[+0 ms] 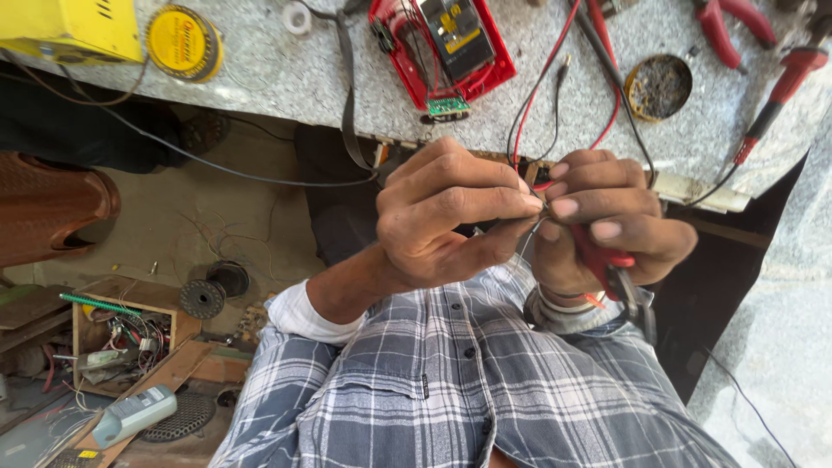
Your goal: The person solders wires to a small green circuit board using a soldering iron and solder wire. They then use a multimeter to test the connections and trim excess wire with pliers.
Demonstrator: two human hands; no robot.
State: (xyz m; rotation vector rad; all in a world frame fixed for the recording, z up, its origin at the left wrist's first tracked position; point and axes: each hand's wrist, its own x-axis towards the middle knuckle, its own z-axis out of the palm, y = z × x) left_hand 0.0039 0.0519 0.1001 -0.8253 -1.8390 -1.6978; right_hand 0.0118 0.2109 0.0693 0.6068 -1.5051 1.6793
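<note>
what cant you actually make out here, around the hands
Head view only:
- What the left hand and right hand pinch together: too small, covered by fingers.
- Red-handled tool in the right hand: head hidden by the palm.
- Red pliers: cut off by the top edge.

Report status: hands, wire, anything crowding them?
Left hand and right hand both pinch thin wire. Red-handled cutter in right palm. Red and black leads hang close behind.
</note>
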